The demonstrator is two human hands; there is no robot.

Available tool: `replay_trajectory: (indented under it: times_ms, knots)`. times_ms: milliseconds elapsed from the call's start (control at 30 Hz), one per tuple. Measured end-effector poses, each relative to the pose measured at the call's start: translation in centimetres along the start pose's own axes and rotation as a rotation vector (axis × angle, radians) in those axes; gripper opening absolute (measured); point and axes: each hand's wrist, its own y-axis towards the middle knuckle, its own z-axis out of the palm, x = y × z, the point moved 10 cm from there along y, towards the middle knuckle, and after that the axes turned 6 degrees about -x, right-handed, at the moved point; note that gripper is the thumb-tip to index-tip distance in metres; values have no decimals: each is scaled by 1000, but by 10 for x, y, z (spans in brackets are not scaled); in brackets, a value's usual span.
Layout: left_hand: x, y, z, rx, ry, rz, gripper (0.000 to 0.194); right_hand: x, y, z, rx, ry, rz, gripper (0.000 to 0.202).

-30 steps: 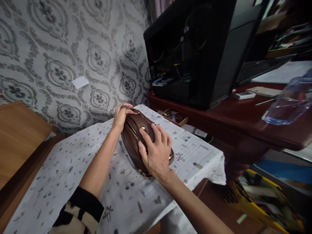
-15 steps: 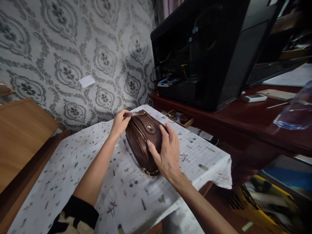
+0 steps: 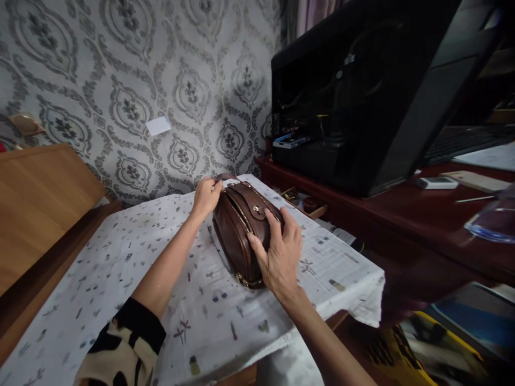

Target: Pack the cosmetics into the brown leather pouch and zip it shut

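A brown leather bag (image 3: 237,236) with gold zippers and a flap with a metal clasp rests on a table with a white patterned cloth (image 3: 161,273). At the bag's far left end, my left hand (image 3: 207,197) has its fingers closed near the zipper and the strap; exactly what they pinch is too small to tell. My right hand (image 3: 281,254) lies against the bag's right side, its thumb and fingers spread around the body near the clasp. The bag's underside is hidden.
To the right, a dark red desk (image 3: 386,220) holds a black computer case (image 3: 341,107), a small white device (image 3: 438,183) and a clear container (image 3: 493,220). An open drawer (image 3: 317,212) sits below. A wooden panel (image 3: 48,187) stands left.
The view has shifted slightly. The strap that my left hand held raised over the bag now lies back at the far end, and that hand is beside the zipper's end.
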Motion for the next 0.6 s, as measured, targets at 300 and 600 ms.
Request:
replay_trajectory:
  times_ms: [300, 600]
  knots:
    - [4, -4, 3, 15, -117, -3, 41, 1, -1, 1, -19, -20, 0, 56]
    - [0, 7, 10, 93, -231, 49, 39, 2, 0, -1, -24, 31, 30, 48]
